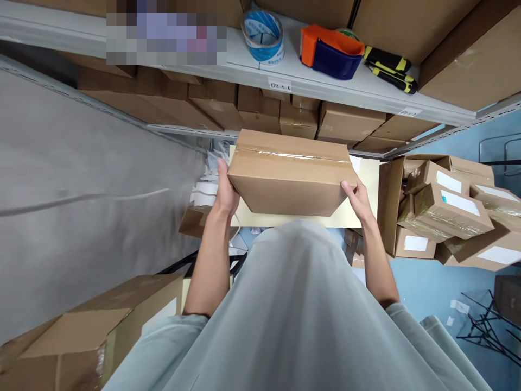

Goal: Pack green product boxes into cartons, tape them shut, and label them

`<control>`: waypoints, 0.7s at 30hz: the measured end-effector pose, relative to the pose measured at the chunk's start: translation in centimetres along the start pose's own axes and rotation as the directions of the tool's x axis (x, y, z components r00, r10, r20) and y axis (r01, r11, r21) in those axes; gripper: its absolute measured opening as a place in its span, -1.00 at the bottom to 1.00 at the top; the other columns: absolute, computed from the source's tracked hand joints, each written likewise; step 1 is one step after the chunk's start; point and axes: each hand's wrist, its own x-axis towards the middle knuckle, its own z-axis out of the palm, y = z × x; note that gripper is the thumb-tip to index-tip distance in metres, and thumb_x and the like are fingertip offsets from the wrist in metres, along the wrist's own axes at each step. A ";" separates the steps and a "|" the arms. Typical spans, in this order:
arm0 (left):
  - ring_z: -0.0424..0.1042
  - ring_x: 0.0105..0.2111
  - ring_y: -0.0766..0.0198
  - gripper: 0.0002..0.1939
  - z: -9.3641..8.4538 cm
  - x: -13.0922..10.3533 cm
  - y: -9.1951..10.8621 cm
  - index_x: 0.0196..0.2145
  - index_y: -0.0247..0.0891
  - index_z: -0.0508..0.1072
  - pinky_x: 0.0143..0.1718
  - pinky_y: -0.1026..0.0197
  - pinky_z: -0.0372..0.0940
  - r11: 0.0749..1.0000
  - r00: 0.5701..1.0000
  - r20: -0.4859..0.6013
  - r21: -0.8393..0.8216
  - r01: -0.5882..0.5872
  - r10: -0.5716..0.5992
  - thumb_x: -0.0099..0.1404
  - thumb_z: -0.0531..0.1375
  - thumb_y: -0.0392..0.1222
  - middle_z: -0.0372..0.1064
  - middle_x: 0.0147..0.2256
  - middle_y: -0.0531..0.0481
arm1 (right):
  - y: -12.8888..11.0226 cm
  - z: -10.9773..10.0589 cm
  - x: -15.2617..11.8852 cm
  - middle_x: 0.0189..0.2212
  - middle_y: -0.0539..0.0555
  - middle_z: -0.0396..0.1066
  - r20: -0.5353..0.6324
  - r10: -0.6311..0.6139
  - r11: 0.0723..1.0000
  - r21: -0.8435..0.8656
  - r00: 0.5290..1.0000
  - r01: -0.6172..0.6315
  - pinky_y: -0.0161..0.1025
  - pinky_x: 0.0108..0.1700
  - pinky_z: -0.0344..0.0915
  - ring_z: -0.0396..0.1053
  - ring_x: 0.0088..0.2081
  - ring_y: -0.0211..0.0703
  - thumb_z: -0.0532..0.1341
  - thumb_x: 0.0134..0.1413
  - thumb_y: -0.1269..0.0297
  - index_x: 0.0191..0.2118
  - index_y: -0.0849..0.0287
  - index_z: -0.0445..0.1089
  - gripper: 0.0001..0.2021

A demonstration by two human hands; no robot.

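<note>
A brown cardboard box [288,190] is held between my two hands, its top seam closed with clear tape. My left hand [226,190] presses on the box's left end, thumb up along the side. At the right end, my right hand [357,198] grips the near corner with the thumb on the front face; its other fingers are partly hidden. Beneath the box lies a pale yellow tabletop [369,190], with a piece of white paper [355,163] showing behind the right end.
On the shelf [228,46] above are a blue tape roll [262,37], an orange and navy tape dispenser [331,51] and black-yellow cutters [391,70]. Boxes [299,117] line the level below. A large carton [386,206] of labelled boxes stands right; open cartons [77,331] lie lower left.
</note>
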 end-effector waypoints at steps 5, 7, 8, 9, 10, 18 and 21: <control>0.34 0.47 -0.17 0.02 -0.6 -0.6 -0.5 0.29 -0.06 0.58 0.41 -0.14 0.40 0.999 1.000 -0.030 0.034 -0.007 0.008 0.28 0.06 0.76 0.59 0.26 -0.11 | 1.3 -0.7 -0.3 0.52 0.10 0.31 0.029 0.019 0.997 0.077 0.999 -0.021 0.15 0.56 0.22 0.23 0.54 0.23 0.50 0.10 -0.29 0.54 0.02 0.33 -0.02; 0.36 0.46 -0.16 0.06 -1.2 -0.8 -1.3 0.30 -0.06 0.57 0.39 -0.12 0.39 0.999 0.998 -0.049 0.042 0.032 -0.030 0.27 -0.01 0.80 0.55 0.30 -0.13 | 2.5 -1.0 -0.8 0.55 0.08 0.25 0.027 0.030 0.996 0.081 0.999 -0.032 0.19 0.59 0.17 0.18 0.57 0.23 0.54 0.06 -0.21 0.53 0.00 0.34 -0.03; 0.36 0.46 -0.15 0.07 -1.5 -0.9 -1.9 0.30 -0.06 0.57 0.39 -0.11 0.39 0.998 0.997 -0.065 0.053 0.047 -0.043 0.27 -0.03 0.80 0.53 0.32 -0.15 | 3.4 -1.2 -1.1 0.55 0.08 0.24 0.024 0.034 0.996 0.079 0.999 -0.036 0.20 0.58 0.17 0.17 0.58 0.22 0.55 0.06 -0.17 0.52 -0.02 0.37 -0.06; 0.36 0.46 -0.14 0.07 -1.7 -1.0 -2.6 0.28 -0.07 0.58 0.39 -0.10 0.38 0.996 0.995 -0.084 0.068 0.057 -0.052 0.28 -0.04 0.80 0.52 0.34 -0.17 | 4.3 -1.3 -1.4 0.55 0.08 0.24 0.019 0.036 0.996 0.078 0.999 -0.038 0.20 0.56 0.20 0.16 0.58 0.21 0.55 0.07 -0.14 0.49 -0.04 0.40 -0.10; 0.35 0.47 -0.12 0.07 -2.0 -1.1 -3.3 0.27 -0.09 0.58 0.40 -0.08 0.36 0.994 0.993 -0.104 0.083 0.065 -0.057 0.29 -0.05 0.80 0.50 0.35 -0.19 | 5.3 -1.5 -1.8 0.56 0.08 0.24 0.010 0.037 0.996 0.077 0.999 -0.038 0.19 0.54 0.25 0.16 0.58 0.21 0.55 0.08 -0.11 0.47 -0.06 0.43 -0.15; 0.34 0.47 -0.03 -0.30 -2.8 -2.6 -7.0 0.33 -0.14 0.54 0.44 0.00 0.31 0.955 0.958 -0.256 0.226 0.194 -0.134 0.39 0.20 0.29 0.39 0.44 -0.14 | 12.1 -2.5 -5.3 0.38 0.15 0.50 -0.043 0.199 0.972 0.134 0.979 -0.192 0.17 0.27 0.53 0.47 0.37 0.22 0.51 0.08 0.00 0.18 -0.06 0.69 -0.47; 0.41 0.41 -0.04 -0.31 -3.6 -3.1 -7.7 0.31 -0.16 0.56 0.40 0.03 0.36 0.926 0.944 -0.289 0.288 0.243 -0.158 0.29 0.17 0.10 0.47 0.38 -0.06 | 13.4 -2.7 -6.5 0.35 0.14 0.53 -0.012 0.253 0.951 0.187 0.967 -0.247 0.17 0.27 0.55 0.49 0.36 0.23 0.54 0.03 -0.03 0.13 -0.05 0.72 -0.48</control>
